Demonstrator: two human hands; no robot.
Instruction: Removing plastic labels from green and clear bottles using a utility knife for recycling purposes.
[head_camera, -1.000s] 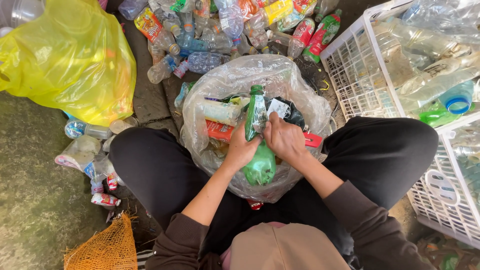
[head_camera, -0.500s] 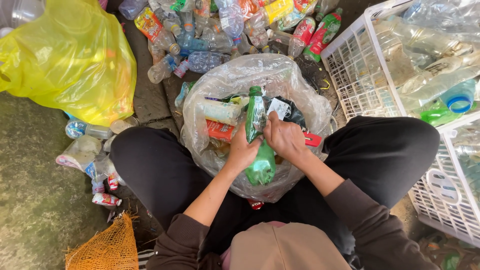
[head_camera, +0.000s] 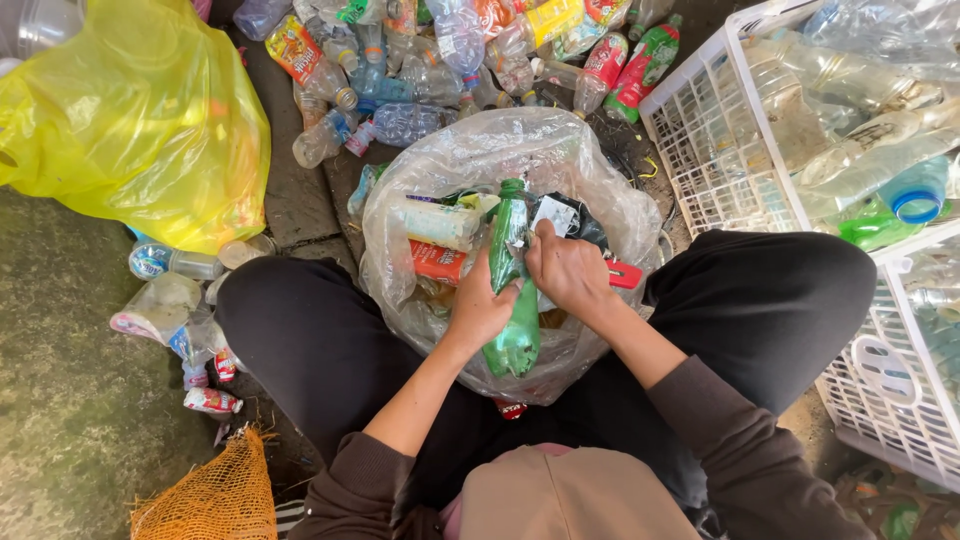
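Sitting on the ground with knees wide apart, the person keeps a clear plastic bag open between the legs, so both hands can work right over it and bits can drop straight in. The left hand is wrapped around the middle of a green bottle, fingers closed on it, so the bottle stays put and does not roll. The bottle lies long-ways above the bag's mouth, with its cap end pointing away from the person and its fat end pointing back toward the body. The right hand is closed too, pinched at the upper part of the same bottle, and it seems to be pulling at the wrapper there, though the fingertips are too small to see well. Inside the bag lie torn labels and scraps, such as a white wrapper and a red one. A white basket stands close on the right side, holding bare clear bottles, near enough to reach without getting up. A pile of bottles with their labels on lies just past the bag. A big yellow bag sits on the left, and an orange net sack lies by the left knee.
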